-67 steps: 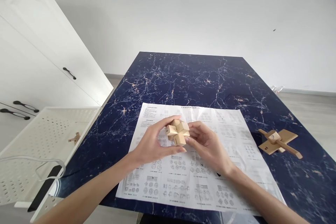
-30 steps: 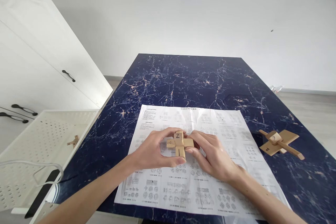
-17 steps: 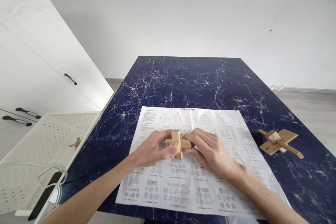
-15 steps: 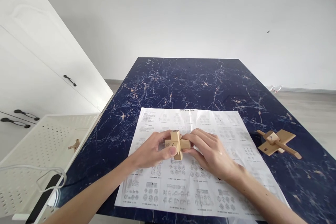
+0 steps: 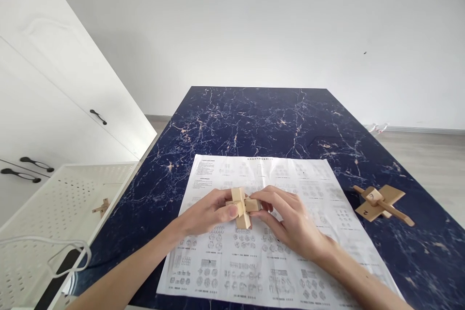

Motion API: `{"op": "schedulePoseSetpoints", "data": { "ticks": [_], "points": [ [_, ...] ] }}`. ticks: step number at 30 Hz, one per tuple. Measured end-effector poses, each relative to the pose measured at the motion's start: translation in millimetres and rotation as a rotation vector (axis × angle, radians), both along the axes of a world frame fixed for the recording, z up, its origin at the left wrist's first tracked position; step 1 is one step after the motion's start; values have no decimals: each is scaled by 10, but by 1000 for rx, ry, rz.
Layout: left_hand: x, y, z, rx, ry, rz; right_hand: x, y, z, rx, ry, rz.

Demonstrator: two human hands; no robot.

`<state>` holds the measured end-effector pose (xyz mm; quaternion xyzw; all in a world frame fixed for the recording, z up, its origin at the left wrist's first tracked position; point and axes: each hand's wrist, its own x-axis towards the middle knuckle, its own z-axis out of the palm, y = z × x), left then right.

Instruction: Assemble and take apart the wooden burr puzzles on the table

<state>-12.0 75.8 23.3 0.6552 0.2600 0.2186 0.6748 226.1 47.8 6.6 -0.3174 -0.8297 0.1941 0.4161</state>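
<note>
Wooden puzzle (image 5: 242, 209): lower center, held over a printed sheet (image 5: 261, 254).
Left hand (image 5: 205, 213): thumb and fingers pinching its left side.
Right hand (image 5: 290, 217): fingertips gripping its right-hand block (image 5: 252, 204).
Second puzzle (image 5: 374, 197): right, on blue marbled table (image 5: 250, 121).

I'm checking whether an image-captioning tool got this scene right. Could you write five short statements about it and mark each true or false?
1. The left hand and right hand hold one wooden block assembly. True.
2. The tabletop is plain white. False: the tabletop is dark blue with pale veins.
3. A second wooden assembly lies right of the printed sheet. True.
4. The cabinet handles are gold. False: the cabinet handles are black.
5. The printed sheet is rolled up. False: it is spread out on the tabletop.
</note>
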Motion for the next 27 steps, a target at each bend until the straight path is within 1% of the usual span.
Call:
{"op": "schedulePoseSetpoints", "data": {
  "ticks": [3, 8, 11, 14, 17, 22, 27],
  "points": [
    [-15, -3, -38, -6, 30, 19, -9, -7, -13, -5, 8, -10],
    [-37, -1, -94, -12, 17, 21, -8, -8, -30, -10, 29, 0],
    [-41, 6, -87, -4, 17, 21, -5, 9, -34, -27, 43, 3],
    [-33, 9, -64, 1, 25, 47, 8, 16, -34, -74, 61, 4],
    [-15, -1, -53, -8, 59, 51, 17, -1, -35, -105, 35, 15],
    [13, -23, -73, -53, 85, 13, -31, -34, -40, -80, -81, 67],
    [25, -27, -72, -44, 47, 0, -80, -24, -27, -73, -29, 101]
  ]
}}
